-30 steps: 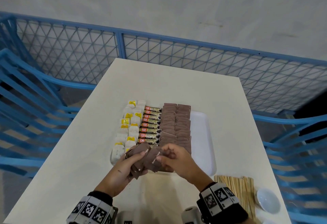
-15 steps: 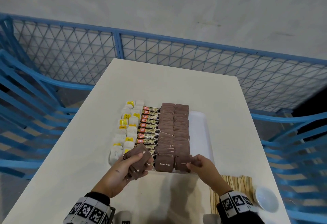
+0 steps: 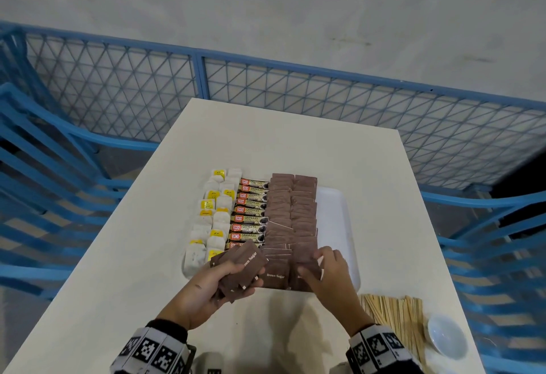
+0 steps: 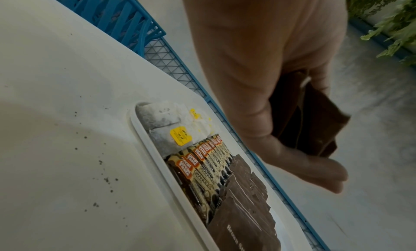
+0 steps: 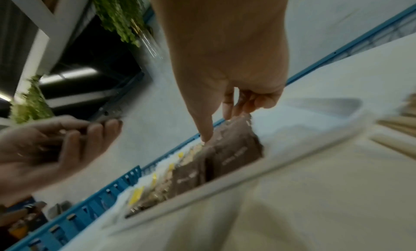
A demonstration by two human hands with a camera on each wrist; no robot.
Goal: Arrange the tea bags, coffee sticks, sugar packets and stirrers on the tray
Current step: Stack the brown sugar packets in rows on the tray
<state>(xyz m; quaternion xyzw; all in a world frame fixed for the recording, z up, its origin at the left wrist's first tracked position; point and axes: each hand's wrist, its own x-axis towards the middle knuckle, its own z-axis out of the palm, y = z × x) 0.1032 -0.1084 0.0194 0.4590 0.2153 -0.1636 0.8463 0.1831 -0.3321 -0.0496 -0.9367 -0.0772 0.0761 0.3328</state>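
While the left hand [image 3: 210, 291] is curled round a fanned bundle of sugar packets [image 3: 240, 270] over the near edge of the tray [image 3: 339, 220], the right hand [image 3: 325, 270] is pressed, fingers bent, on the nearest packet of the right-hand brown column [image 3: 304, 217]; whether it is pinched cannot be told. The bundle lies just left of that grip, so the right hand is judged nearer the open slot, and the stirrers [image 3: 396, 317] lie on the bench to its right.

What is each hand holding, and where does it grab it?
Left hand holds brown sugar packets by their near ends. Right hand fingers press a packet on the tray, holding nothing.
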